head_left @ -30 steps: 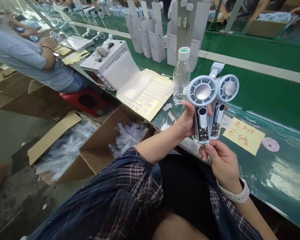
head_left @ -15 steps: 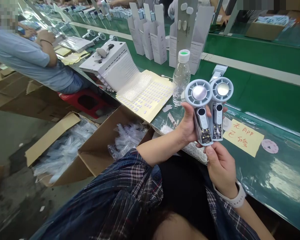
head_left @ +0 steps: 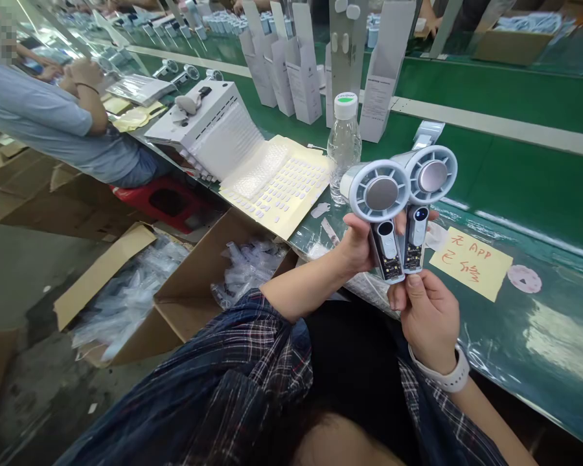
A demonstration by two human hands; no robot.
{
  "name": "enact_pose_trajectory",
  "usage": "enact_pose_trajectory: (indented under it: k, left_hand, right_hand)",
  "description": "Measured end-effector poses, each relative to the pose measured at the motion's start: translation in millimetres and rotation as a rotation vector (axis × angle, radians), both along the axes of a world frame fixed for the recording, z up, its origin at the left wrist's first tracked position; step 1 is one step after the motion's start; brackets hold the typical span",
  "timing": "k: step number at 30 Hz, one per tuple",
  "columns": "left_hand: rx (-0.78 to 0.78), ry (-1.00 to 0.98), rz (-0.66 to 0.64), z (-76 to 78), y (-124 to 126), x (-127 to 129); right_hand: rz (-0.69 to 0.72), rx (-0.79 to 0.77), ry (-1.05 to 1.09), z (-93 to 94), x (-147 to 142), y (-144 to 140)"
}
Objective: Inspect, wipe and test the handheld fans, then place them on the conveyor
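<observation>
Two pale blue handheld fans stand side by side above the bench, the left fan point(head_left: 379, 191) slightly in front of the right fan point(head_left: 431, 176). Their handles show bare circuit boards, and the right fan's small round display is lit. My left hand point(head_left: 358, 249) is wrapped round both handles from behind, its thumb beside the left fan. With thumb and fingers pinched, my right hand point(head_left: 430, 317) grips the bottom end of the right fan's handle. Its fingertips are partly hidden. A clear water bottle point(head_left: 344, 145) with a white cap stands just behind the left fan.
Yellow sheets with small white stickers point(head_left: 291, 184) lie left, beside a white box point(head_left: 194, 113). A handwritten yellow note point(head_left: 471, 262) is at right. Open cartons point(head_left: 189, 310) with clear plastic parts stand below the bench. A person in a blue shirt point(head_left: 39, 97) sits at left.
The fan heads have tilted, turning their faces rightward. My right fingers have shifted from the left fan's base to the right fan's base. The right fan's display has lit up.
</observation>
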State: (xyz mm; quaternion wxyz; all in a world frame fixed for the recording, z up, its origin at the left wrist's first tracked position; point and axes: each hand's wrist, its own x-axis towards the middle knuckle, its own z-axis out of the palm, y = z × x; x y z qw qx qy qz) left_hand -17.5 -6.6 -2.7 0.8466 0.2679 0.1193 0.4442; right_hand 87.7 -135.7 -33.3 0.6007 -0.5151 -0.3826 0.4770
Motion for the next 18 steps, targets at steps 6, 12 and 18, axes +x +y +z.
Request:
enact_pose_trajectory:
  k: [6,12,18]
  left_hand:
    - [-0.015,0.014,0.136,2.3,9,-4]
    - [0.011,0.055,0.397,17.2,18,-39]
    - [-0.031,0.186,0.04,-1.5,-9,-44]
  right_hand:
    - [-0.007,0.091,-0.338,9.9,-3,3]
    - [0.257,-0.029,-0.891,18.6,58,23]
    - [-0.066,-0.038,-1.215,-4.5,106,109]
